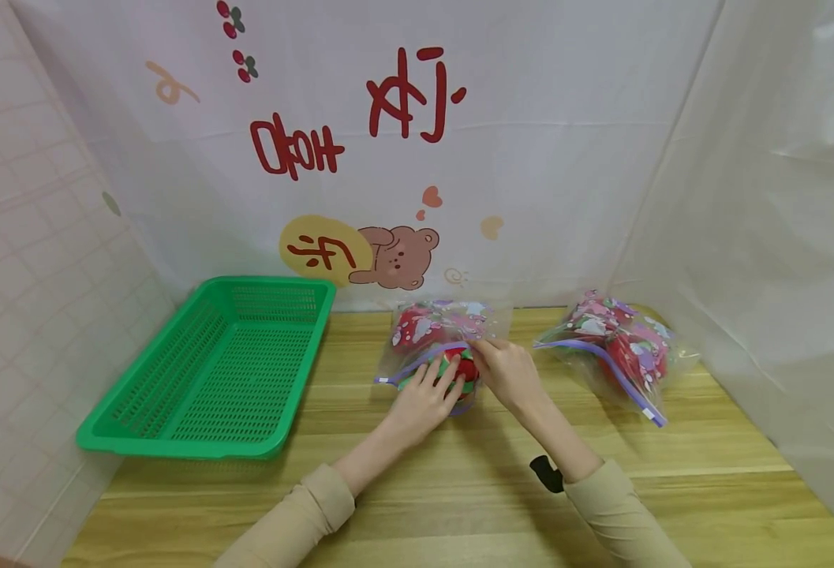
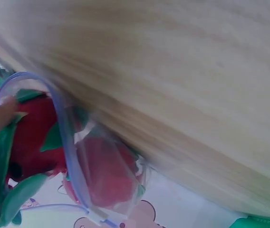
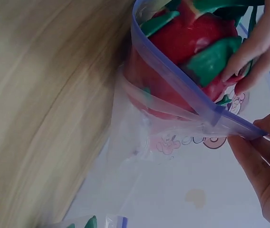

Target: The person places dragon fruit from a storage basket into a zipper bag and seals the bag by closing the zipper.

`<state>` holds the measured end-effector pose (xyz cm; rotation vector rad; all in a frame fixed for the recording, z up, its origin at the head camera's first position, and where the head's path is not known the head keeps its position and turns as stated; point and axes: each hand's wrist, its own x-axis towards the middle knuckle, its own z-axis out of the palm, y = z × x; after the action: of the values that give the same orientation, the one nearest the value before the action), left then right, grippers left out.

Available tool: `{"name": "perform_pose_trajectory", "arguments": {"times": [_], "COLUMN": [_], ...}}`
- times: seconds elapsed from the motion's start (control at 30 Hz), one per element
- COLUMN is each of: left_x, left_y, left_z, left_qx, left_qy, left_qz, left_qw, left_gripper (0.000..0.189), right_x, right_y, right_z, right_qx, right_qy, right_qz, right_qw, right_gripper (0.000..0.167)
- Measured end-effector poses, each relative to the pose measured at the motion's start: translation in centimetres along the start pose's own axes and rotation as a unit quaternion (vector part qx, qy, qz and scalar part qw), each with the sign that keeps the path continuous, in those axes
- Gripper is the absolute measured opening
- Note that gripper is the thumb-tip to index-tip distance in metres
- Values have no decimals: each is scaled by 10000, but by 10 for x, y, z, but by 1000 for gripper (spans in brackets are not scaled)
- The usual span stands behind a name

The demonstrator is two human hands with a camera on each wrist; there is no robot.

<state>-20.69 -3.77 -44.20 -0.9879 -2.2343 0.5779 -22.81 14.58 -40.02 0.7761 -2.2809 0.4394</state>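
Note:
A clear zip bag (image 1: 496,317) with a purple rim and a printed pattern lies mid-table, its mouth spread open toward me. One red dragon fruit (image 2: 104,171) sits deeper inside it. Another dragon fruit (image 3: 208,40), red with green scales, is in the mouth of the bag. My left hand (image 1: 420,406) grips that second fruit, fingers curled over its top. At the right end of the mouth, my right hand (image 1: 512,375) pinches the purple rim (image 3: 239,124) between thumb and fingers. The right wrist view shows this pinch clearly; the left wrist view cuts off most of the left hand.
A green plastic basket (image 1: 317,347) with slotted sides stands at the left, with no fruit in it. On the right lies another zip bag (image 1: 601,355) holding red fruit. A black patch (image 1: 546,474) is beside the right forearm. White printed cloth backs the table.

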Motion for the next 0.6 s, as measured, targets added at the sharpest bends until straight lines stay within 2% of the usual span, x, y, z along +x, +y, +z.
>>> {"name": "perform_pose_trajectory", "arguments": {"times": [0.1,0.2,0.4,0.6], "left_x": [-1,-3,-3,-4], "left_y": [0,-1,-1,-2], "left_z": [-3,-4,-1,1], "left_qx": [14,31,103,277], "left_qy": [-291,-417,-273,-126], "left_qz": [124,183,154,199], "left_qw": [9995,9990,9995,9993], "left_gripper": [62,67,68,67], "right_x": [0,0,1,2], "right_y": [0,0,-1,-1], "right_z": [0,1,0,0], "right_qx": [42,45,-20,-76], "right_qy": [62,117,195,118], "right_qz": [1,-50,-195,-151], "right_qw": [10000,9999,9996,9998], "right_gripper": [13,13,12,14]}}
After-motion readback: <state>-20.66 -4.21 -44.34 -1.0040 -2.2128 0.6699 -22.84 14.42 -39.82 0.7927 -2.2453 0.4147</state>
